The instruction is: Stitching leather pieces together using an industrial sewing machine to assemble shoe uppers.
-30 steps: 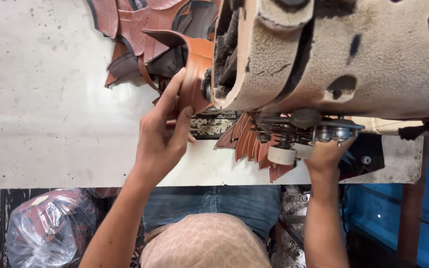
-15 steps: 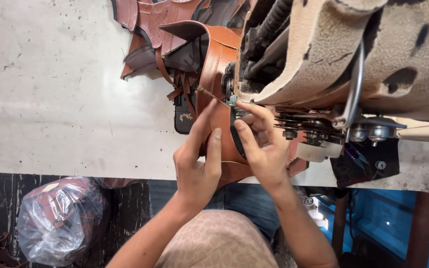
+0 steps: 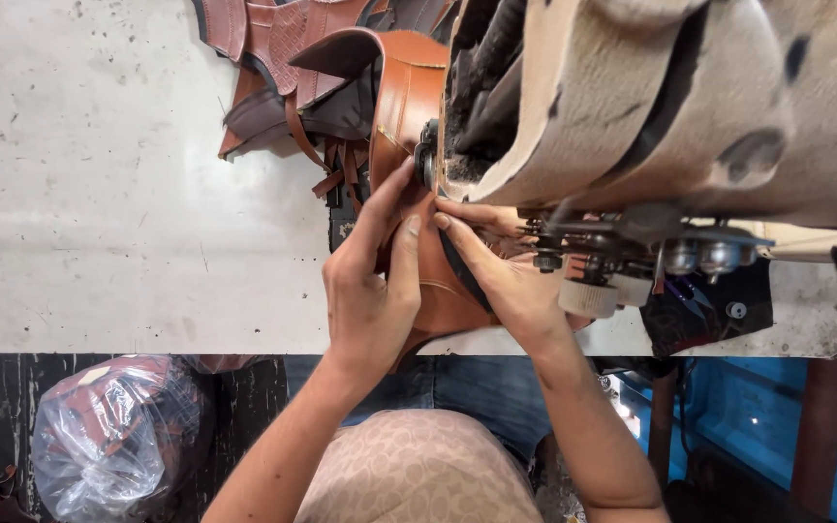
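Worn white bench (image 3: 128, 223): two hands, left hand (image 3: 370, 291) and right hand (image 3: 506, 276), fingers flat, pressing one tan leather piece (image 3: 438, 281) near the front edge, beneath one sewing machine (image 3: 651, 107); neither hand closed around it.

My left hand (image 3: 372, 295) and right hand (image 3: 506, 276) press flat on the tan leather piece (image 3: 417, 116) beside the sewing machine (image 3: 651, 107), over the worn white table (image 3: 99, 194).

clear plastic bag (image 3: 113, 436), floor lower left
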